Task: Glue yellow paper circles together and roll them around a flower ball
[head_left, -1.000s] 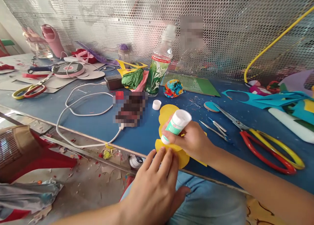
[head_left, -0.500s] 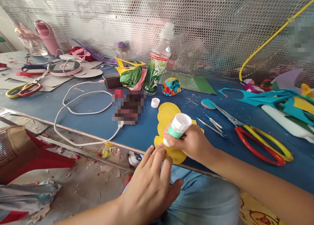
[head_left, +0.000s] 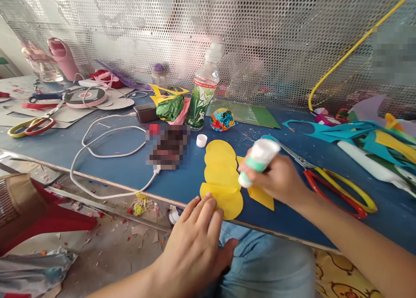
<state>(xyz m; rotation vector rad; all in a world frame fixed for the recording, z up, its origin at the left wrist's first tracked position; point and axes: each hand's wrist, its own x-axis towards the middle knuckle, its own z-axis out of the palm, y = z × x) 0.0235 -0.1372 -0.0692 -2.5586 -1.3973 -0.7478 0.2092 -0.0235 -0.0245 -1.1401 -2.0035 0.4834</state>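
My right hand (head_left: 279, 180) grips a white and green glue stick (head_left: 258, 160), its tip pointing down and left just beside the yellow paper circles (head_left: 221, 176). These overlapping circles lie in a row on the blue table (head_left: 123, 159), running from the middle to the near edge. My left hand (head_left: 195, 241) lies flat with fingers stretched out, the fingertips pressing on the nearest circle at the table's edge. The glue stick's white cap (head_left: 201, 140) stands just beyond the circles.
Red and yellow scissors (head_left: 338, 189) lie right of my hand. A green drink bottle (head_left: 203, 96), a colourful paper ball (head_left: 222, 119), a white cable (head_left: 107, 150), a blurred object (head_left: 167, 145) and green paper (head_left: 247, 112) sit behind. Teal and yellow scraps (head_left: 367, 133) lie far right. Second scissors (head_left: 27, 126) far left.
My right hand has lifted the glue stick off the yellow circles and moved it to the right, uncovering the row. My left hand stays on the nearest circle.
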